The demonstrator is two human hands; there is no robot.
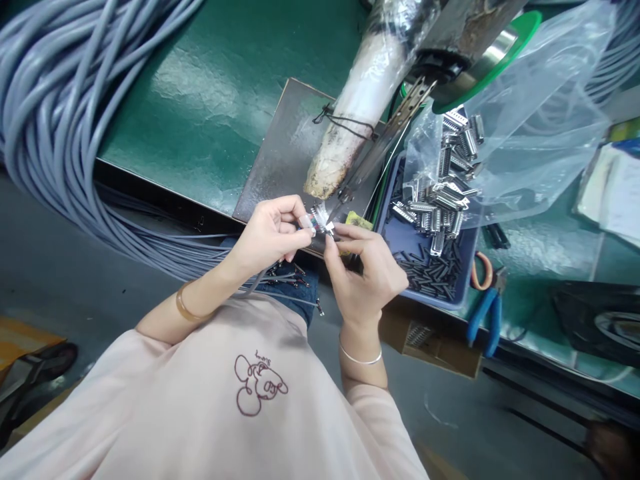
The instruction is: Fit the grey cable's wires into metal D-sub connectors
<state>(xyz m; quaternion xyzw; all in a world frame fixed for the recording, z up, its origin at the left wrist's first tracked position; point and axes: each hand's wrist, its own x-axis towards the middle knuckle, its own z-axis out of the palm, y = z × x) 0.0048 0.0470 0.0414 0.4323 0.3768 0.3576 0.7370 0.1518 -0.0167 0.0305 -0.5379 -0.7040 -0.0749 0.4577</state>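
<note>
My left hand point(273, 230) is closed in a pinch on the stripped end of a grey cable, whose small coloured wires show by the fingertips. My right hand point(367, 270) pinches a metal multi-pin connector point(323, 219) from the other side, so the wires and connector meet between both hands. Just above them, the tip of a metal soldering fixture point(350, 190) comes down beside the connector. A white, plastic-wrapped tube point(357, 100) with a scorched end points down at the same spot. The exact contact between wires and pins is too small to tell.
A blue tray point(467, 267) holds several metal connectors point(443, 200) and black tubing pieces point(430, 273). Right of it lie blue-handled pliers point(485, 317). A coil of grey cable point(55, 100) fills the left. A green-rimmed solder spool point(520, 47) and clear plastic bag point(540, 113) stand behind.
</note>
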